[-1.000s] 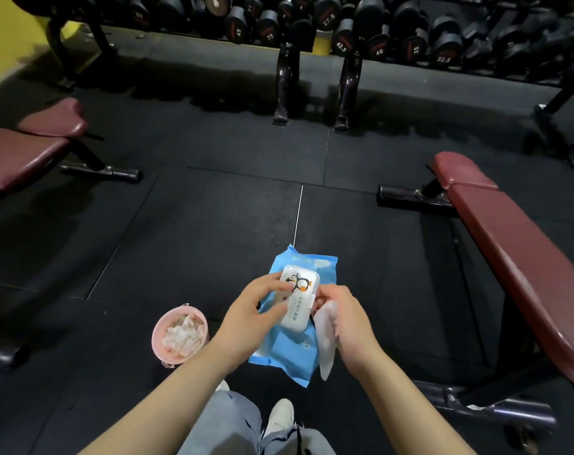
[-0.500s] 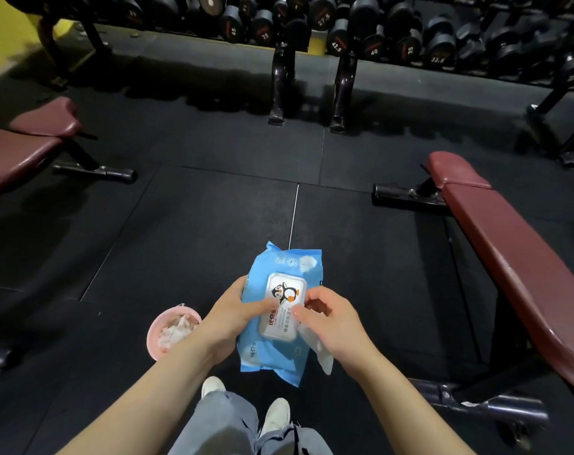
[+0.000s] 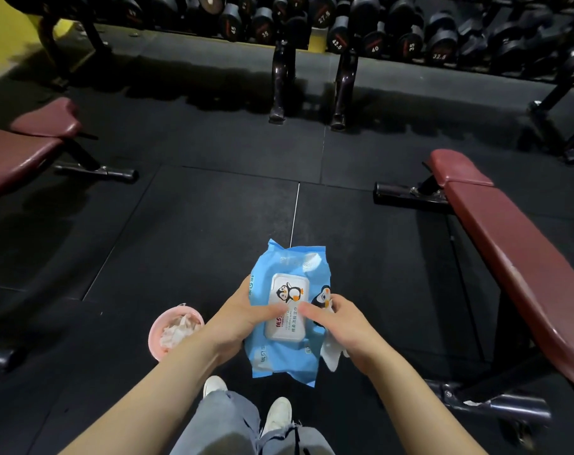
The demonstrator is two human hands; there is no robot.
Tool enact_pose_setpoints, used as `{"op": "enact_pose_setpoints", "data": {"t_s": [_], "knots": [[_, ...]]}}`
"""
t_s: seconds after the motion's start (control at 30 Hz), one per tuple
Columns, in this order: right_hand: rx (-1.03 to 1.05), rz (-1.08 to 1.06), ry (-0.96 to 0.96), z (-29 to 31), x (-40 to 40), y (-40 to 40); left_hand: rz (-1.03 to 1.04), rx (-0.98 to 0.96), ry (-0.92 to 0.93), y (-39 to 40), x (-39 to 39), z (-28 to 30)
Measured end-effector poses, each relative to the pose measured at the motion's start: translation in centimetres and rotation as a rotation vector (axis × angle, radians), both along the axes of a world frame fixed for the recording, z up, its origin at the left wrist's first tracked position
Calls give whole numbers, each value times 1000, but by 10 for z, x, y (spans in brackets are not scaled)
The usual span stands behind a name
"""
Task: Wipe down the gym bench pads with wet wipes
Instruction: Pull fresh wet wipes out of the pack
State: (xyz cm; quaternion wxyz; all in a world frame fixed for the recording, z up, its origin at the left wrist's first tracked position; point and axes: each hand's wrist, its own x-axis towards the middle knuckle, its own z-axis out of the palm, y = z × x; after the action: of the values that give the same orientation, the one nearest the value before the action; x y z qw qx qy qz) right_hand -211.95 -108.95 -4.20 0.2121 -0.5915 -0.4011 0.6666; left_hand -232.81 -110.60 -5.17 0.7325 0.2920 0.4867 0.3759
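A blue pack of wet wipes with a white penguin lid is held in front of me. My left hand grips its left side, thumb pressing on the closed lid. My right hand touches the lid with its index finger while its other fingers hold a white wet wipe that hangs below the hand. A dark red bench pad runs along my right. Another dark red bench pad stands at the far left.
A small pink bin with used wipes sits on the black rubber floor by my left forearm. A dumbbell rack spans the back, its legs on the floor ahead. The right bench's steel foot lies near my shoes.
The pack's lid, open a second ago, is now pressed closed. Both hands and the pack have shifted slightly up, the wipe still in my right hand.
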Motion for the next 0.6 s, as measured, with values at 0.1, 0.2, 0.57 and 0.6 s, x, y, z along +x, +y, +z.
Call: {"op": "enact_pose_setpoints", "data": {"t_s": [0.1,0.2,0.57,0.6], "knots": [[17,-7,14,-2,0,1,4,19,66,2,3,-1],[58,33,47,-4,1,1,18,31,117,3,7,-5],[82,-203,-110,-17,13,28,-18,123,227,52,29,-19],[115,-273,-177,-18,17,35,-48,113,290,69,32,-25]]}}
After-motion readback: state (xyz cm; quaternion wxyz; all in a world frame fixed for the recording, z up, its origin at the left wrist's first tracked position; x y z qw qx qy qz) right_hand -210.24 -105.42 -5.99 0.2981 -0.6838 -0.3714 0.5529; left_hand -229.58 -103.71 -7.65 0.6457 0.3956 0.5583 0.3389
